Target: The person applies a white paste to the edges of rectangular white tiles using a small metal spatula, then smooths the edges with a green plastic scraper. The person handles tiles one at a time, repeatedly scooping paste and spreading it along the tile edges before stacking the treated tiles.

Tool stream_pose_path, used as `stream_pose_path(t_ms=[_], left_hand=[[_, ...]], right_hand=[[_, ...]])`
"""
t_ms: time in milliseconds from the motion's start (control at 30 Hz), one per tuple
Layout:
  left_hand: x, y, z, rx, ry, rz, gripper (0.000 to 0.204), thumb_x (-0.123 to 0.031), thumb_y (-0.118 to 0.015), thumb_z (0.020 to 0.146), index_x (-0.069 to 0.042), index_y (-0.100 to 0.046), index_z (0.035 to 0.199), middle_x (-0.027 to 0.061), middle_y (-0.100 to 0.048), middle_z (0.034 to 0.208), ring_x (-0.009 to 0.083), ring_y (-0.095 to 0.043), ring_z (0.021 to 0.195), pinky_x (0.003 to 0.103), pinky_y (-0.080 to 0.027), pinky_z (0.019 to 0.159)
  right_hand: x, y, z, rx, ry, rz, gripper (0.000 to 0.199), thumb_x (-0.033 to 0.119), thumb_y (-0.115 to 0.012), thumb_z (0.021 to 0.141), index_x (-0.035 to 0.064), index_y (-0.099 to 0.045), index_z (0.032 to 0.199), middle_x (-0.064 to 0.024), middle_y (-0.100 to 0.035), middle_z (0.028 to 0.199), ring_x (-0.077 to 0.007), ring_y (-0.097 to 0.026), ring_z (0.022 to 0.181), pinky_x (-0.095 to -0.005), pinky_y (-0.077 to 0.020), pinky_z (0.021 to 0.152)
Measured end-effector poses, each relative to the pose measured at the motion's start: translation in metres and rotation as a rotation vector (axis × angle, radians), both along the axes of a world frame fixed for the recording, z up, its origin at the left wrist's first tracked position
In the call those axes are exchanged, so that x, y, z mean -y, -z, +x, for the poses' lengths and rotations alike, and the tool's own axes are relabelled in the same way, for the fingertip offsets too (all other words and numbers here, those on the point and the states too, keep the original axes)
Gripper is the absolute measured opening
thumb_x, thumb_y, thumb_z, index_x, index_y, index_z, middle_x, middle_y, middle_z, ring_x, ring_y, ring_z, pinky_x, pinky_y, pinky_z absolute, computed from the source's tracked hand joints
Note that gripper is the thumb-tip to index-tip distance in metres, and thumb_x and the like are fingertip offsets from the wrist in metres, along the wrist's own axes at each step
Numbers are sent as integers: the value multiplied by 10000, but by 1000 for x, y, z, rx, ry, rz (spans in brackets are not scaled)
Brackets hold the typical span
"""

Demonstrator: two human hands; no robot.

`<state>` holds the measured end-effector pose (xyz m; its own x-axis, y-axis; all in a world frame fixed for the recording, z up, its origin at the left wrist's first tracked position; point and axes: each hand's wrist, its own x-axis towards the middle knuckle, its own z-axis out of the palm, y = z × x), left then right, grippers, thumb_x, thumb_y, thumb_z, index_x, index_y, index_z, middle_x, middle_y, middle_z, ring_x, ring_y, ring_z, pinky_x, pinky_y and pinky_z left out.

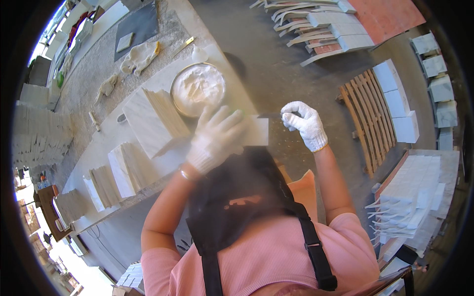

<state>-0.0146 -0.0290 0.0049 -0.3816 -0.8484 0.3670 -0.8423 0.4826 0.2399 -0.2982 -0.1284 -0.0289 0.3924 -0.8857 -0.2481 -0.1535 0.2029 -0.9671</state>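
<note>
My left hand [217, 138], in a white knit glove, is stretched out with its fingers apart over the work table, just below a round metal bowl [172, 93] of white paste [197, 88]. Haze blurs its fingertips. To its right lies a pale rectangular tile [257, 131], partly covered by the hand. My right hand [305, 126], also gloved, pinches a thin dark blade-like tool [269, 116] that points left across the tile's far edge. The tool's handle is hidden in the fingers. Beside my left hand, a stack of marble-look tiles [150, 121] leans on the table.
Smaller tile stacks [126, 167] line the table's near left. Beyond the bowl are a small white bottle [199, 54], a crumpled glove [140, 58] and a dark mat [140, 29]. Rightward stand a wooden pallet [368, 118] and tile piles [407, 185] on the floor.
</note>
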Motion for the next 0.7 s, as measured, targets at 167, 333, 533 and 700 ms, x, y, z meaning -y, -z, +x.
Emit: stream_pose_path(t_ms=[167,333,533,700], left_hand=[[-6,10,1,-156,-35,97,724,-235,-918,577,-144,-693,1259,59,-659,1282,324,-587,1250,554,-404,1138],[-7,27,8,-295,-60,177,783,-311,-938,597,-154,-657,1311,94,-625,1437,355,-546,1375,596,-339,1204],[-6,29,12,-309,-48,235,763,-319,-942,602,-149,-665,1292,99,-628,1420,350,-540,1385,583,-338,1209],[-6,28,11,-313,-62,228,750,-327,-944,599,-142,-678,1275,103,-636,1411,350,-551,1375,586,-340,1208]], right_hand=[[34,-7,14,-115,-287,-124,180,53,-728,979,37,-774,1152,-1,-737,956,-71,-639,817,-245,-537,733],[58,-7,34,-108,-446,-162,190,46,-743,964,50,-789,1148,-29,-776,1043,-111,-700,936,-280,-576,852],[67,-4,38,-119,-547,-46,210,49,-778,934,38,-790,1143,-45,-792,1094,-126,-719,1015,-306,-581,930],[65,-5,35,-176,-583,-214,199,70,-785,926,46,-804,1123,-73,-797,1094,-153,-736,1001,-320,-583,919]])
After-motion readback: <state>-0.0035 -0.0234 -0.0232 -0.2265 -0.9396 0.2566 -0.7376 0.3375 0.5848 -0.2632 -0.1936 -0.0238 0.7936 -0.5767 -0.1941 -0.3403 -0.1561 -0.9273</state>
